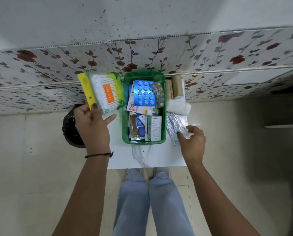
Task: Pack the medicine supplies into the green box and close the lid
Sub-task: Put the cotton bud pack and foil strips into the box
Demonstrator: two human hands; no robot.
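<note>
The green box (125, 116) stands lidless on a small white table (147, 157). Inside lie a blue blister pack (144, 95), a brown bottle (134, 124), a white medicine carton (155, 127) and other packets. My left hand (93, 123) holds a yellow-edged pack of cotton swabs (102, 91) up to the left of the box. My right hand (192, 142) rests its fingers on a silver foil strip (173, 127) lying right of the box; I cannot tell if it grips it. A white bandage roll (179, 107) and two tan rolls (175, 86) sit beyond the strip.
A black bag (70, 128) sits on the floor left of the table. A flower-patterned wall (57, 68) rises just behind the table. My legs in blue jeans (150, 201) stand at the table's near edge. No lid is in view.
</note>
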